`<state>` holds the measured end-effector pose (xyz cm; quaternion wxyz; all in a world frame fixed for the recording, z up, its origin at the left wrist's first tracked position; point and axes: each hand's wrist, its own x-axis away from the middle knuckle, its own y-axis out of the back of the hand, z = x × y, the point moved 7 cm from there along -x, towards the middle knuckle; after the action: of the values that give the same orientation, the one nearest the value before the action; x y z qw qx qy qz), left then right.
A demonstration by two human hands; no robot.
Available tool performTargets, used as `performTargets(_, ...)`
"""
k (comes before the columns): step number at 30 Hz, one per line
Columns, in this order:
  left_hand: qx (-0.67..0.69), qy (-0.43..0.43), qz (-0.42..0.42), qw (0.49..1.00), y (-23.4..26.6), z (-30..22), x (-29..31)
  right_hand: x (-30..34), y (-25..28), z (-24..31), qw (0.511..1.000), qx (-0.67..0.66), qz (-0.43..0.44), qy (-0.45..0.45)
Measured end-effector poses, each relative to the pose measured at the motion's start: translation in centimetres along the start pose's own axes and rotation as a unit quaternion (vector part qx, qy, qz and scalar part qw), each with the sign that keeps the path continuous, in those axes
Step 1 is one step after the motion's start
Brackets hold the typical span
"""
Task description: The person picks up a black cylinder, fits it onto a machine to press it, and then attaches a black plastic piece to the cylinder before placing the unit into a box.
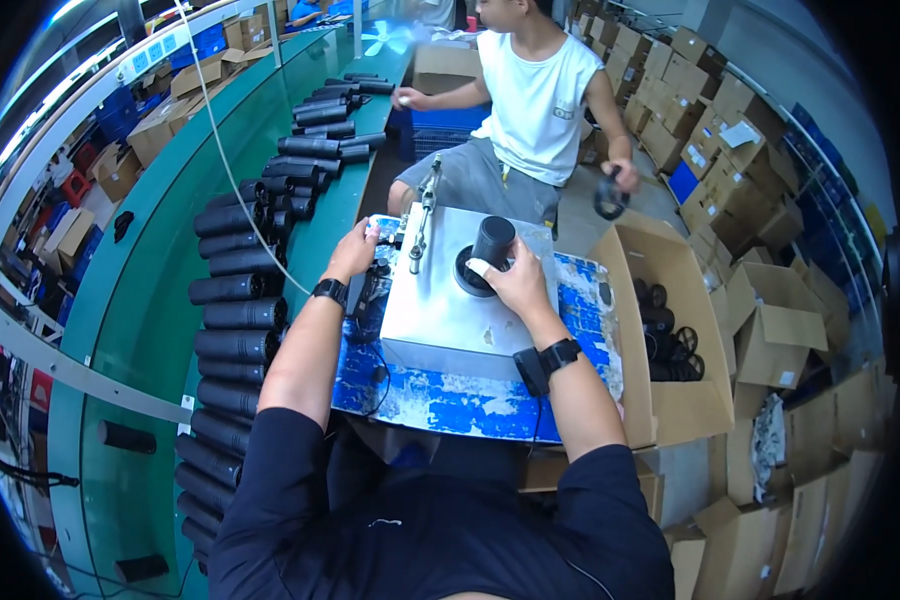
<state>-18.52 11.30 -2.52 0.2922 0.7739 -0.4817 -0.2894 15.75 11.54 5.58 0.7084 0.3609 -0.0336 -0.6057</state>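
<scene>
Right hand point(510, 283) wrapped around black cylinder point(491, 243), upright on grey metal fixture point(440, 310), centre bench. Left hand point(353, 250) closed at fixture's far-left edge, contents unclear. Likely rigid, light, smooth; best gripped round mid-body.

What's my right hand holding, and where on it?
The right hand grips the black cylinder by its lower side, standing on the grey metal fixture.

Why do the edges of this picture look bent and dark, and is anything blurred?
Head view: fisheye lens bows the green conveyor and leaves black corners; overhead light is even, with soft glare on the grey block; the fan at the top is smeared; the right hand on the black cylinder and the left hand are sharp.
</scene>
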Motion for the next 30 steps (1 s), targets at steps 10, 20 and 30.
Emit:
performTargets(10, 0.431, -0.080, -0.052, 0.897, 0.0, -3.9, 27.2, -1.0, 9.6, 4.2, 0.950, -0.142, -0.242, 0.134)
performTargets(20, 0.389, 0.026, 0.123, 0.913, -8.4, 4.1, 28.7, 15.0, 15.1, 19.2, 0.878, 0.000, -0.158, 0.452)
performTargets(30, 0.435, 0.119, 0.218, 0.866, -10.1, 5.8, 27.9, 23.1, 18.4, 15.4, 0.839, 0.260, -0.182, 0.442)
